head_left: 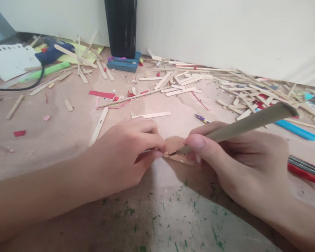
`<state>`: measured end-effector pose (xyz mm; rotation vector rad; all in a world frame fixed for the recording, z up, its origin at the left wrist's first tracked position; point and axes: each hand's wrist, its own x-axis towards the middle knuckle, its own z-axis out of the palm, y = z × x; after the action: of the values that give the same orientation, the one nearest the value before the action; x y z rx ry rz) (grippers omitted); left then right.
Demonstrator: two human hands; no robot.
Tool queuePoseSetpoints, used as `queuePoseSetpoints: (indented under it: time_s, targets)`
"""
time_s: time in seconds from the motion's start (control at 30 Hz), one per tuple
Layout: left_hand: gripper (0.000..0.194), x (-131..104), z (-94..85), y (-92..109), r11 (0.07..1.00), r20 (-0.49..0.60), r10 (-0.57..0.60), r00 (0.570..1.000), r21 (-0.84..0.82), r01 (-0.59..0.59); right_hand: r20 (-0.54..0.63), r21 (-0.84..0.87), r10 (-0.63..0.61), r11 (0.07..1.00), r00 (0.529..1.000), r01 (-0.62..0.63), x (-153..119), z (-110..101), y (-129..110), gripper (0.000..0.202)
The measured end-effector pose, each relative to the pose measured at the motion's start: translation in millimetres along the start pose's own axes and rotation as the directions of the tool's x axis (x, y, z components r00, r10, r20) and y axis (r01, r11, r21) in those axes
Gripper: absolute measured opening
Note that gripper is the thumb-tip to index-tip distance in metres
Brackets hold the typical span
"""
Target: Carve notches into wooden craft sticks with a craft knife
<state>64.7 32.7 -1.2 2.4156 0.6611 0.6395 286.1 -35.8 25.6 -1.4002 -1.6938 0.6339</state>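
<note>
My left hand [131, 150] is closed, thumb and fingers pinching one end of a thin wooden stick [182, 160] low over the table. My right hand [233, 157] grips a long beige tool [241, 126] with a dark pointed tip. That tip touches or nearly touches the stick, just right of my left fingertips. The tool's thick end slants up to the right. Part of the stick is hidden behind my right fingers.
Many loose wooden sticks [183, 84] lie across the back. A black upright object [122, 28] stands by a blue block [124, 65]. At left are a dark blue tool with a cord [55, 49] and torn paper [13, 59]; a red-edged tool [308, 174] lies at right.
</note>
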Motion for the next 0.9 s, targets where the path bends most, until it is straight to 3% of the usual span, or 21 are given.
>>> queuePoseSetpoints:
  time_s: [0.2, 0.37, 0.53, 0.77, 0.9]
  targets:
    - [0.022, 0, 0.5, 0, 1.0, 0.002, 0.01, 1.0, 0.025, -0.01, -0.06, 0.04, 0.059, 0.998, 0.997, -0.056, 0, 2, 2, 0.04]
    - [0.022, 1, 0.0, 0, 1.0, 0.005, 0.008, 1.0, 0.02, -0.009, -0.038, 0.057, 0.107, 0.993, 0.994, -0.105, 0, 2, -2, 0.039]
    - [0.022, 2, -0.6, 0, 1.0, 0.01, 0.021, 1.0, 0.021, -0.021, -0.041, -0.003, 0.042, 0.999, 0.998, -0.042, -1, 2, -2, 0.036]
    - [0.026, 0, -0.6, 2, 0.999, 0.015, -0.019, 1.0, 0.048, 0.019, -0.066, -0.206, -0.189, 0.963, 0.98, 0.172, -11, 4, 1, 0.016]
    - [0.024, 1, -1.0, 4, 0.997, 0.001, -0.002, 1.0, 0.083, 0.002, -0.091, -0.207, -0.147, 0.97, 0.985, 0.126, -18, 6, 2, 0.011]
